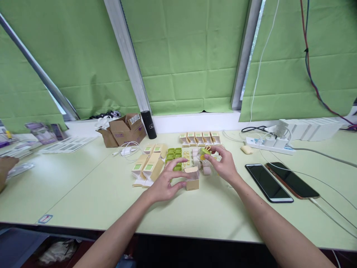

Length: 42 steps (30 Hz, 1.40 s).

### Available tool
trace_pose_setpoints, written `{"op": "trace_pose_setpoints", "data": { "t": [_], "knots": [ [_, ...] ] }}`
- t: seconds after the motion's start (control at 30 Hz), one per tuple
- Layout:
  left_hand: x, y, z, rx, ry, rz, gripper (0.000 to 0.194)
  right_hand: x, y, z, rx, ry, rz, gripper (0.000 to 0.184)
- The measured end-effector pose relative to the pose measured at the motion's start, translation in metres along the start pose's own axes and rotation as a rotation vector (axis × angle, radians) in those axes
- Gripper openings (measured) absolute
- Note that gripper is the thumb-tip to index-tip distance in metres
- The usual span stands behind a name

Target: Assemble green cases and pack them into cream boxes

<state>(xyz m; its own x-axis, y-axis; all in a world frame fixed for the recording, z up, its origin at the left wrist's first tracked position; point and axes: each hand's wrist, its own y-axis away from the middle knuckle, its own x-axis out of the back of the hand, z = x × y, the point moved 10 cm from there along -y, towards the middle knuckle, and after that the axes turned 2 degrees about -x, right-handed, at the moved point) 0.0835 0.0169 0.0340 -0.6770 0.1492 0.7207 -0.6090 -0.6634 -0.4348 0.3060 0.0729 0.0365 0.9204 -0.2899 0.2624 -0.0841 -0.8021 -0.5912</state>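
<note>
My left hand point(167, 183) grips the left side of a small pale-yellow cardboard box point(192, 184) that stands upright with its top open. Pinched between the thumb and fingers of my right hand point(223, 163) is a small clear container with a green lid and a yellow loop point(205, 152), held just above and right of the box. Green cups point(174, 152) stand in rows behind my left hand. Beside them lie small yellow pieces point(186, 155) and several pale pink and white pieces point(206, 170), partly hidden by my right hand.
Several yellow boxes point(153, 166) lie at left, and more boxes point(198, 138) form a row behind. Two phones point(269, 183) and a power strip point(267, 144) with cables are at right. A brown carton point(128, 130) and black bottle point(148, 124) stand behind. Another person's hand point(7, 167) is far left.
</note>
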Motion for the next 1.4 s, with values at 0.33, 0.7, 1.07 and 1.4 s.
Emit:
{"op": "trace_pose_setpoints", "data": {
  "t": [0.33, 0.7, 1.07, 1.4],
  "knots": [
    [-0.002, -0.012, -0.03, 0.225, 0.218, 0.179, 0.038, 0.01, 0.008, -0.027, 0.181, -0.057, 0.092, 0.021],
    [0.004, -0.035, -0.05, 0.246, 0.299, 0.332, 0.032, 0.002, 0.015, -0.033, 0.24, -0.128, 0.059, 0.023],
    [-0.002, -0.027, -0.073, 0.266, 0.273, 0.443, 0.026, -0.027, 0.023, -0.031, 0.173, -0.158, -0.126, 0.028],
    [-0.014, -0.029, -0.075, 0.257, 0.577, 0.316, 0.038, -0.03, 0.014, -0.009, 0.051, -0.113, -0.21, 0.03]
  ]
}}
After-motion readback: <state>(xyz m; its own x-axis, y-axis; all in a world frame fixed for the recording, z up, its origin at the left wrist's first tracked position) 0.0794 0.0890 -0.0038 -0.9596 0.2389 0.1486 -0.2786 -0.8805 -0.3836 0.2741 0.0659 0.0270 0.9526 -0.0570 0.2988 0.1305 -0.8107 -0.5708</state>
